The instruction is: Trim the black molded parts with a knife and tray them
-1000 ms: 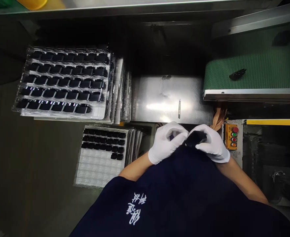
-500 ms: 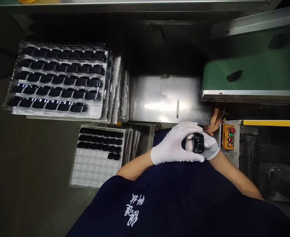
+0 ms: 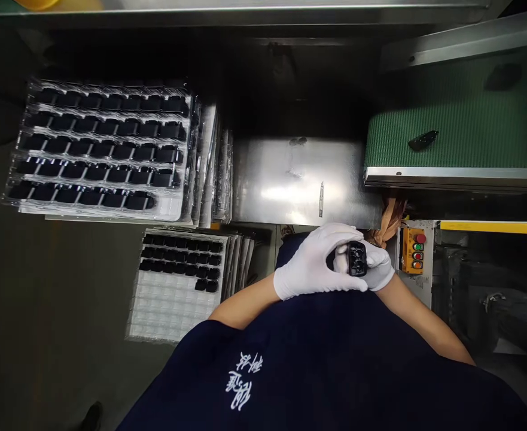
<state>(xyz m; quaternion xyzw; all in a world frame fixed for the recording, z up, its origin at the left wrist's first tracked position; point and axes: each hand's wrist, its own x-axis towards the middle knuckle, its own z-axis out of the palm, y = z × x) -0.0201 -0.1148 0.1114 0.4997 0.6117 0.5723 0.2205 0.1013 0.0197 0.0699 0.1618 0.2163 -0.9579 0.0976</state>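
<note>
My left hand point(image 3: 310, 264) and my right hand point(image 3: 377, 267) both wear white gloves and meet in front of my chest. Between them they hold a small black moulded part point(image 3: 357, 258), its face with several openings turned upward. The left fingers wrap over one side of it and the right fingers support it from beneath. Part of its body is hidden by the gloves. A thin metal craft knife point(image 3: 321, 199) lies on the steel plate point(image 3: 285, 179) just beyond my hands, touching neither.
Stacked clear blister trays point(image 3: 101, 206) of black parts lie to the left, with a partly filled white tray point(image 3: 168, 305) nearer me. To the right run a green conveyor belt point(image 3: 465, 126) carrying a black piece point(image 3: 423, 140) and a yellow push-button box point(image 3: 412, 249).
The black part has turned from lying low between my hands to showing its open face upward. My left hand has moved across toward my right, and the view has shifted slightly.
</note>
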